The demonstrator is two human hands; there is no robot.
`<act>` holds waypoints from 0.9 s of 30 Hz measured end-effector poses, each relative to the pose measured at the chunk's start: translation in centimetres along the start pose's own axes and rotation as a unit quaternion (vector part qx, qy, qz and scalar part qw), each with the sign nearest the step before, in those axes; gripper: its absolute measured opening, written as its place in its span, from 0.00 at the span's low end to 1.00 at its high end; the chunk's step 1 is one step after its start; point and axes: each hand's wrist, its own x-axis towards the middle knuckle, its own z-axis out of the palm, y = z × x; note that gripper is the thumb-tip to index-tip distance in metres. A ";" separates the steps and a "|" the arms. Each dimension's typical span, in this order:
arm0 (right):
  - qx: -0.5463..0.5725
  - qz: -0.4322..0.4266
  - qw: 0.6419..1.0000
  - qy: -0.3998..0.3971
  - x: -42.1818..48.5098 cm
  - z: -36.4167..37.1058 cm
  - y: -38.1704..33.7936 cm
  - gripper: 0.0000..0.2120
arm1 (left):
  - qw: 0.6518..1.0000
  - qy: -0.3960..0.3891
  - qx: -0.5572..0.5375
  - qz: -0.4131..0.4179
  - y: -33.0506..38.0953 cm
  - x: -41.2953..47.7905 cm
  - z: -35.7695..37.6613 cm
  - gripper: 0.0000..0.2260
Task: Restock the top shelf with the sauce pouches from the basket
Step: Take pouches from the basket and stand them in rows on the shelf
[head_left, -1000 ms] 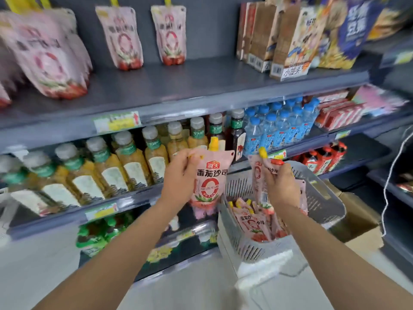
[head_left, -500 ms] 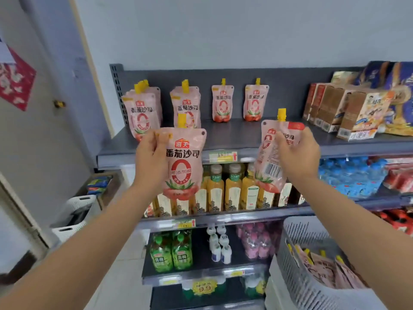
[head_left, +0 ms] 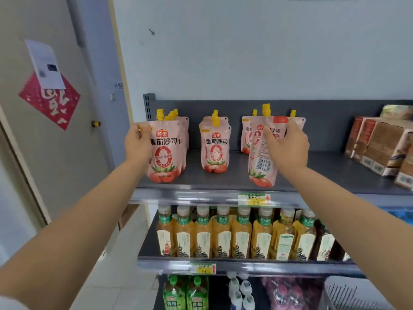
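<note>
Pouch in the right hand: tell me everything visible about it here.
The right-hand pouch is a glossy pink soft pack with a yellow spout cap on top, a red corner patch, a barcode facing the camera and tomato artwork at its base. It is roughly upright at the front of the top shelf; whether its base rests there is unclear. The right hand grips its upper right edge.

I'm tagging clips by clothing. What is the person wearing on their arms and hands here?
The left forearm and right forearm are bare: no watch or bracelet shows. The left hand and right hand wear no gloves. A pale patch at the lower left corner may be a sleeve edge, but too little shows to tell.
</note>
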 end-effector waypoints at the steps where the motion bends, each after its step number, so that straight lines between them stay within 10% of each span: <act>1: -0.006 -0.004 1.000 -0.002 0.4 0.7 0.3 0.15 | 1.000 -0.002 -0.001 -0.012 -0.6 0.6 0.4 0.09; 16: -0.022 -0.051 0.998 -0.035 1.2 10.1 2.6 0.13 | 0.996 -0.073 0.037 -0.035 -4.4 3.0 0.6 0.09; 21: 0.228 0.089 0.969 -0.021 0.7 11.2 2.0 0.10 | 0.936 0.092 0.237 0.244 -4.0 1.0 0.2 0.18; 24: 0.321 0.226 0.918 -0.050 0.8 11.7 2.0 0.10 | 0.862 -0.049 0.263 0.432 -3.3 -1.4 1.5 0.18; 27: 0.331 0.278 0.898 -0.083 1.1 11.9 2.2 0.22 | 0.841 -0.229 0.254 0.420 -3.2 -3.8 4.1 0.19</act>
